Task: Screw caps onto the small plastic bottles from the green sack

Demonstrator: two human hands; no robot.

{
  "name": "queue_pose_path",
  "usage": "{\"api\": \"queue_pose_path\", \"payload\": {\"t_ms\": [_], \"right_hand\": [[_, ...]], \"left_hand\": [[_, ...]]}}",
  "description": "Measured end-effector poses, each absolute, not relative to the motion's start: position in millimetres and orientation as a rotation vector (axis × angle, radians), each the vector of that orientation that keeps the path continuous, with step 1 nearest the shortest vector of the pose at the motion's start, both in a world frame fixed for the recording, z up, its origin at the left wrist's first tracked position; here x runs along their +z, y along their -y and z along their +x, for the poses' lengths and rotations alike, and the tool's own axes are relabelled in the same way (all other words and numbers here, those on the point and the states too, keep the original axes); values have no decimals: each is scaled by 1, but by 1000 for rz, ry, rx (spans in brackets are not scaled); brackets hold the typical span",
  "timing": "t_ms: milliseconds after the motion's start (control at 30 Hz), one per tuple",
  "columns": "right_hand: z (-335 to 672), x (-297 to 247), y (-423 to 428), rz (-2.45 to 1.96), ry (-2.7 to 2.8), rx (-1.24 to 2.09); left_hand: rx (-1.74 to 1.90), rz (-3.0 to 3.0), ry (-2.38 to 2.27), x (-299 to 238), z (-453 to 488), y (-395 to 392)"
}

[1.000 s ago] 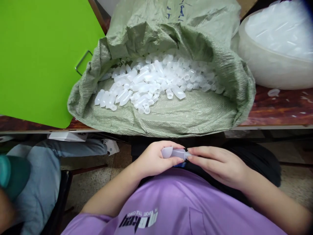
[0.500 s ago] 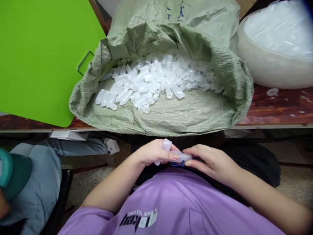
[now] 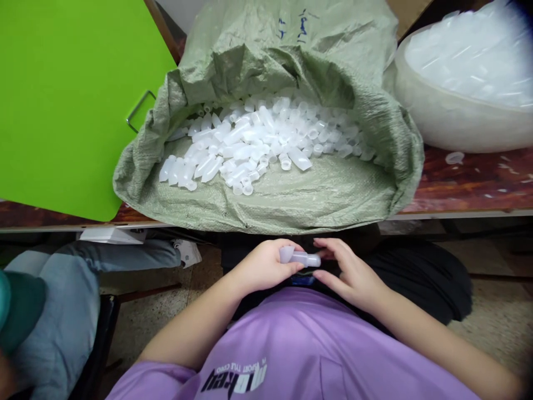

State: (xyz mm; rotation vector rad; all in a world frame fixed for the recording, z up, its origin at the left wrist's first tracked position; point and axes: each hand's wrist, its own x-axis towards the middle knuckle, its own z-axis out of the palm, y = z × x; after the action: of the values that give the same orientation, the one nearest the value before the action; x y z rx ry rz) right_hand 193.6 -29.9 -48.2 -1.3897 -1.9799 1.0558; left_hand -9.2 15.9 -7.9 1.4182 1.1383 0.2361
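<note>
My left hand (image 3: 262, 265) is closed around a small translucent plastic bottle (image 3: 298, 257), held level in front of my stomach. My right hand (image 3: 353, 272) sits just right of the bottle's neck, fingers loosely spread and touching or nearly touching its tip. A small blue object (image 3: 303, 280) peeks out below the bottle. On the table edge above my hands lies an open green woven sack (image 3: 291, 200) holding a heap of several similar white plastic bottles (image 3: 258, 141).
A bright green board (image 3: 66, 94) with a wire handle lies at the left of the table. A large white basin (image 3: 458, 122) full of clear plastic pieces stands at the right. Another person in grey clothing (image 3: 62, 300) sits at my lower left.
The bottle has swung back to level in my left hand. My right hand's fingers have loosened and shifted slightly up near its neck. The view has shifted a little.
</note>
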Motion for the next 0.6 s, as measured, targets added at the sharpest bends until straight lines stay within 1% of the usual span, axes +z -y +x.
{"api": "queue_pose_path", "payload": {"t_ms": [33, 67, 133, 167, 200, 267, 367, 433, 600], "right_hand": [[192, -50, 29, -1365, 2001, 1028], [191, -52, 28, -1357, 1999, 1073], [189, -57, 26, -1395, 1901, 1276], [189, -59, 26, -1425, 1838, 1325], [190, -61, 26, -1438, 1813, 1300], [193, -63, 25, -1366, 1928, 1081], [198, -61, 25, -1181, 2242, 721], [199, -58, 24, -1133, 2368, 629], [194, -55, 19, -976, 2509, 530]], "left_hand": [[227, 1421, -1129, -9, -9, -15], [218, 1426, -1116, -9, -9, -15], [211, 1427, -1109, -11, -8, -15], [211, 1424, -1112, -12, -9, -15], [211, 1415, -1111, -13, -9, -15], [218, 1382, -1095, -16, -11, -16], [214, 1345, -1066, -22, -14, -19], [193, 1323, -1044, -24, -15, -20], [125, 1239, -986, -21, -15, -21]]}}
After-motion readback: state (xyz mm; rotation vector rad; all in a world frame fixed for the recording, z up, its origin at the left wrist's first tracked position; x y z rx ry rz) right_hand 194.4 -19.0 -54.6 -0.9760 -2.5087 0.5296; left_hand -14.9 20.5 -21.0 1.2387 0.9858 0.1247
